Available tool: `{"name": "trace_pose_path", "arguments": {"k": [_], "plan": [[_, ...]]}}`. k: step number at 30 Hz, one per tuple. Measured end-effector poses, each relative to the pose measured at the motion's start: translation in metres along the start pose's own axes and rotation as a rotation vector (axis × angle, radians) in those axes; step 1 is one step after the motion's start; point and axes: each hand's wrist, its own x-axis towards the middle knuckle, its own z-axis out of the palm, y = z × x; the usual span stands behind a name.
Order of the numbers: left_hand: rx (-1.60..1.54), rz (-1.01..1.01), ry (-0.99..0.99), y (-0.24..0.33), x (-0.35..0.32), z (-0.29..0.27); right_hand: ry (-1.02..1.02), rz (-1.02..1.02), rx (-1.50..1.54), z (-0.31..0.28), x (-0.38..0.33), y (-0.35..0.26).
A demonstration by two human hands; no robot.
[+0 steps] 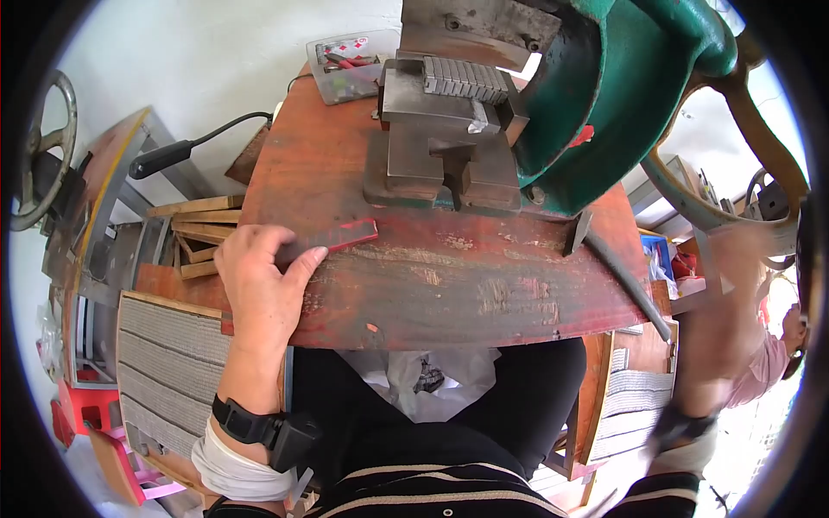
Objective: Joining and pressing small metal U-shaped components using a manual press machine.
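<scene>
Two hands: your left hand (263,268) pinches a dark, red-edged bar (352,233) with thumb and fingers, over the red wooden table (406,298) – past the green press (635,95), your right hand (734,268) is a blur near the big wheel (734,125), fingers too smeared to tell.

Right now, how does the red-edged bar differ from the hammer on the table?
The left hand holds the bar; the hammer lies unheld. The bar shows red edging; the hammer looks dark grey. The bar is straight; the hammer has a crosswise head. Both are narrow.
</scene>
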Motion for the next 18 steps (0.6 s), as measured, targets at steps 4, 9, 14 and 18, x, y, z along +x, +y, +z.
{"name": "trace_pose_path", "arguments": {"k": [4,9,14,18], "plan": [[-0.118,0.31,0.208,0.027,0.039,0.012,-0.103,-0.306,0.154,0.081,-0.032,-0.05],[-0.494,0.413,0.041,0.099,0.12,0.038,-0.002,-0.01,0.215,0.118,-0.059,-0.044],[-0.526,0.435,-0.106,0.109,0.157,0.055,-0.009,-0.059,0.222,0.122,-0.055,-0.046],[-0.637,0.462,0.075,0.106,0.146,0.063,-0.018,-0.028,0.207,0.122,-0.056,-0.05]]}}
